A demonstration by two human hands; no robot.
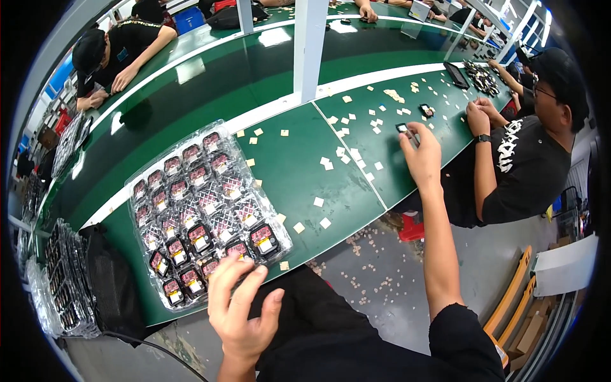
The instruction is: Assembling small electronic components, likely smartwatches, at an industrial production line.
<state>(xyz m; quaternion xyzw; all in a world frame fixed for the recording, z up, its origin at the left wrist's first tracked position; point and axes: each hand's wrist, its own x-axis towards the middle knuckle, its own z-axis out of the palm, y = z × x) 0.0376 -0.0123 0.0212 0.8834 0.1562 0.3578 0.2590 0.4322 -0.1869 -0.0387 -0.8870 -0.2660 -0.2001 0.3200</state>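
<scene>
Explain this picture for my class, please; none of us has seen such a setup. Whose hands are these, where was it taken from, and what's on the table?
There is no machine here: these are a person's own bare hands, seen from a fisheye camera worn on the head and looking down. Its lens bends straight edges. On the green table lie scattered pale squares and a clear plastic tray of small black items. The right hand holds a small dark piece in its fingers. The left hand is open at the tray's near edge; touching or not, I cannot tell. A co-worker is at the right.
</scene>
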